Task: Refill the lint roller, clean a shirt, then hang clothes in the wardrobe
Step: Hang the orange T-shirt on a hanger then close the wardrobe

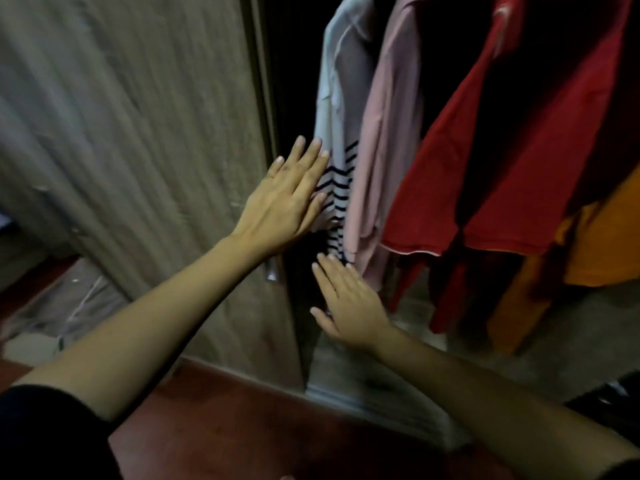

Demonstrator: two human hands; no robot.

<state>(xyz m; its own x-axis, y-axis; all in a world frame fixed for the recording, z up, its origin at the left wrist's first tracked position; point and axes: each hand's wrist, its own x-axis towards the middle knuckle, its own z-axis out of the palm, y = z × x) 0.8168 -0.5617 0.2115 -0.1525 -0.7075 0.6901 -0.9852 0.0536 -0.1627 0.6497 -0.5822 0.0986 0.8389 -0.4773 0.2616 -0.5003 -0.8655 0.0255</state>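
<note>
The wardrobe stands open with clothes hanging inside: a white garment with dark stripes (337,109), a pink shirt (388,133), a red shirt (502,150) and an orange garment (602,244). My left hand (287,199) is flat with straight fingers at the edge of the wooden door (138,150), its fingertips against the striped garment. My right hand (349,303) is below it, fingers straight, reaching toward the striped hem in the dark gap. Neither hand holds anything.
A metal handle (272,271) sits on the door edge under my left wrist. The wardrobe floor (433,358) is pale, and a dark object (609,393) lies at its right. Red flooring (242,427) runs in front.
</note>
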